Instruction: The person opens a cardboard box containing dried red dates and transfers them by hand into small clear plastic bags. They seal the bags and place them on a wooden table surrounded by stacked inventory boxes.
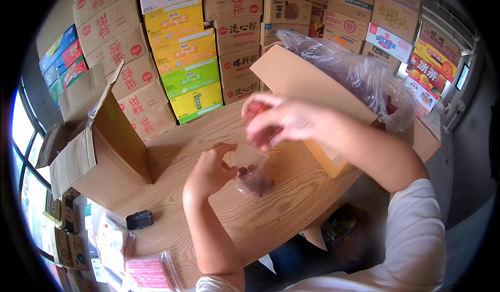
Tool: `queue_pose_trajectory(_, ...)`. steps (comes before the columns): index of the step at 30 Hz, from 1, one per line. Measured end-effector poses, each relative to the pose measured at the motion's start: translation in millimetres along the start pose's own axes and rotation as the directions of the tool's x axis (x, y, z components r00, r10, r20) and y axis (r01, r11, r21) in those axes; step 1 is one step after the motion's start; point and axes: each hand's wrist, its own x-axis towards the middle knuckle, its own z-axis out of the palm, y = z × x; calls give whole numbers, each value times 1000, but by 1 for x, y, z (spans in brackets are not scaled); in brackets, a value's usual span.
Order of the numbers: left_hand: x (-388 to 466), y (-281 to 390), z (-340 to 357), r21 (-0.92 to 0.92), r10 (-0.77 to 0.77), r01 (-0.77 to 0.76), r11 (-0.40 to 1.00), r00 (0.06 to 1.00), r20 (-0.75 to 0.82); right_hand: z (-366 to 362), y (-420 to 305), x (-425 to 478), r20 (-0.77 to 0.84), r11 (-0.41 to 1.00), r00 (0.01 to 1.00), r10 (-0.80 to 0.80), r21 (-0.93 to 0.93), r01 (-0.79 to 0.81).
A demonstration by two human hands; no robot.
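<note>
My left hand [213, 169] pinches the rim of a clear plastic bag [256, 186] that stands on the wooden table, with small dark red dried fruits, perhaps jujubes, in its bottom. Above the bag's mouth, my right hand [289, 120] holds a handful of red dried fruits [259, 126], blurred by motion. To the right, a cardboard box [312, 81] is lined with a large clear plastic bag [351, 69]; dark red contents show through the plastic.
An open cardboard box [117, 159] stands on the table's left. A small black tray [140, 219] and a packet of pink-striped bags [150, 272] lie near the left edge. Stacked cartons [183, 49] line the table's far side. The wooden table [234, 221] has a curved near edge.
</note>
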Motion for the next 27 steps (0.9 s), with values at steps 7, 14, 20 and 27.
queue_pose_trajectory(7, 1, 7, -2, -9, -77, 77, 997, 997, -16, 28, 57, 46, -116, 981, 981, 153, 140, -136)
queue_pose_trajectory(14, -1, 0, -2, -21, -79, 78, 997, 996, -46, 30, 59, 51, -168, 996, 982, 87, 12, -87)
queue_pose_trajectory(20, 0, 6, -1, -47, -71, 69, 997, 996, -52, 30, 60, 45, -182, 995, 978, 100, 12, -99)
queue_pose_trajectory(27, 0, 12, 4, 48, -79, 84, 995, 992, -97, 30, 63, 43, -176, 999, 984, -25, 35, 32)
